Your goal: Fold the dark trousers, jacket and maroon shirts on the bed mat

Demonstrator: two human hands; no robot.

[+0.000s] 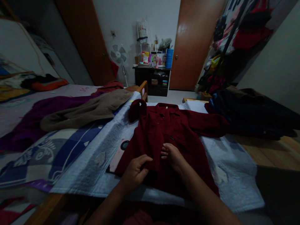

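- One dark red shirt point(152, 134) lies spread front-up, collar at the far end, its two sleeves out to the sides, directly under the hands.
- One stack of dark folded clothes point(255, 112) sits to the right, near the shirt's sleeve; one grey-brown garment point(91, 107) and one purple garment point(44, 114) lie to the left.
- Two bare hands: the left hand point(134, 172) is half curled over the lower front, thumb and forefinger a little apart beside a fold; whether it grips cloth cannot be told.
- The right hand point(173, 157) is over the middle of the front, fingers loosely bent; its hold on the fabric cannot be told either.
- Both forearms point(201, 187) reach forward from the bottom edge, angled inward.
- Beneath the shirt is a light blue quilted cover point(241, 184), with bare wooden planks point(264, 150) showing at the right.
- Behind stand one white fan point(118, 54), one dark cabinet point(142, 81) carrying assorted goods, and two brown doors point(194, 40), both dimly lit.
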